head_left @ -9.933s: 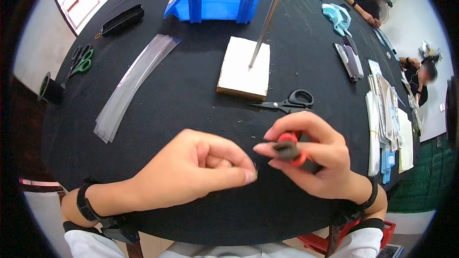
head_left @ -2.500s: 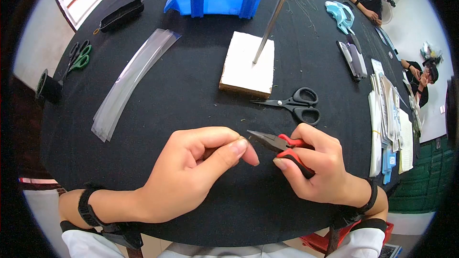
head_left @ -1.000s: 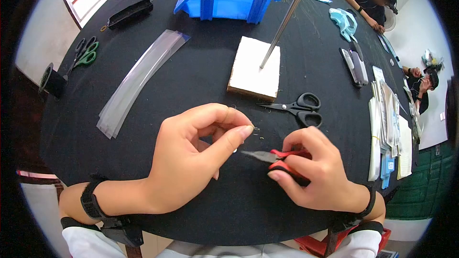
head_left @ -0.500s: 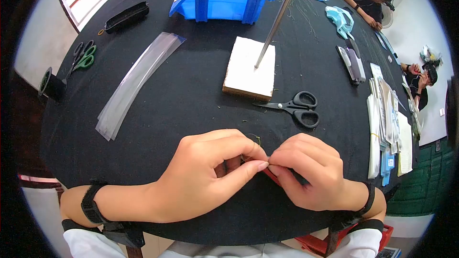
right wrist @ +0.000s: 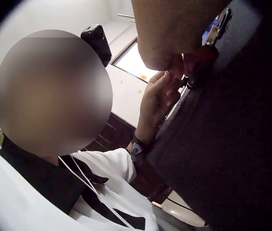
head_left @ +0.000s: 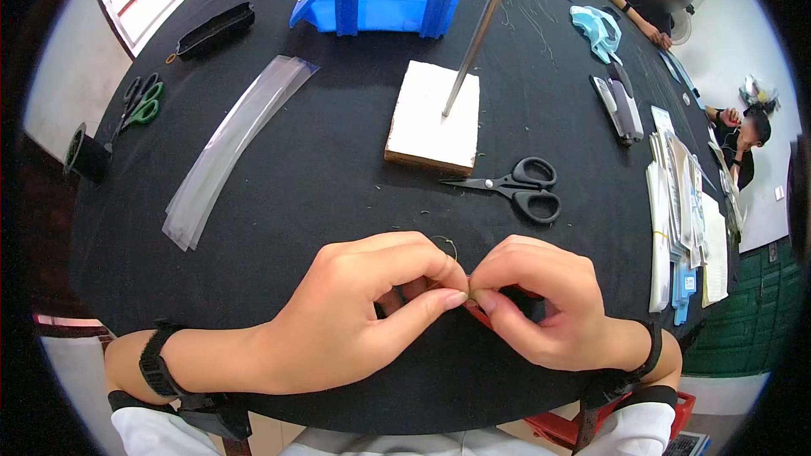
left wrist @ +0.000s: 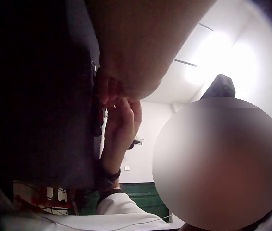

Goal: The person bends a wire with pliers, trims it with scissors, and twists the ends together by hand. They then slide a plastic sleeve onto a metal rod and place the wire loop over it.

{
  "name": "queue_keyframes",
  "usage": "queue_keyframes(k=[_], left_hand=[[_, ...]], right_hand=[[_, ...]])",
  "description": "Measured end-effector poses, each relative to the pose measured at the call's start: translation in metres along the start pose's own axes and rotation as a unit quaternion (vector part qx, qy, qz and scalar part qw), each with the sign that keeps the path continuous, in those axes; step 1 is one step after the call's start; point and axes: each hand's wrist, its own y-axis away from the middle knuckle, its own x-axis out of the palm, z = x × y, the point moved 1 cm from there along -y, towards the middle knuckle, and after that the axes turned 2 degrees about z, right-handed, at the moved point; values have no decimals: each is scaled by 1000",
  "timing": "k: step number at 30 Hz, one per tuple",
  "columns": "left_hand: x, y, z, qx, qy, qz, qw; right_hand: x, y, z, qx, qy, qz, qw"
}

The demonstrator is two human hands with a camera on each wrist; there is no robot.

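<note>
In the head view, my left hand (head_left: 363, 312) and right hand (head_left: 549, 304) meet fingertip to fingertip above the black cloth. Between thumb and forefinger the left hand pinches a thin greenish strand (head_left: 454, 247), which curves up behind its fingertips. The right thumb and forefinger pinch at the same spot; what part of the strand lies there is too small to tell. Red-handled pliers (head_left: 479, 315) are mostly hidden under the right hand, with a red part showing below the fingertips. In the left wrist view, the right hand (left wrist: 121, 120) shows beyond the left.
Black scissors (head_left: 515, 189) lie beyond the hands, near a white block (head_left: 432, 127) with an upright metal rod. Farther off stands a blue bin (head_left: 384, 4). Clear plastic strips (head_left: 236, 152) lie at left; a stapler (head_left: 621, 105) and packets (head_left: 672, 228) at right. Two people sit beyond.
Since one second ago, the right hand has moved in to meet the left fingertips, and the pliers' tips, pointing left then, are now hidden. The left hand has moved slightly lower and to the right.
</note>
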Motion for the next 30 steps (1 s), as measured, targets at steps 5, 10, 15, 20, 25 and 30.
queue_keyframes(k=[5, 10, 15, 20, 25, 30], left_hand=[[-1, -1, 3, 67, -69, -1, 995], [-5, 1, -1, 35, -48, -13, 998], [-7, 1, 0, 10, -8, -47, 999], [-9, -1, 0, -12, 37, -65, 997], [-12, -1, -3, -6, 53, -86, 995], [-14, 0, -6, 15, 82, -100, 991]], right_hand=[[0, -1, -2, -47, 45, -4, 998], [-23, -8, -11, 25, 271, -94, 958], [-46, -7, -26, 111, 344, -33, 932], [-56, -10, -30, 160, 307, 17, 938], [-55, -11, -24, 218, 117, 30, 968], [-50, -7, -9, 258, -184, 117, 941]])
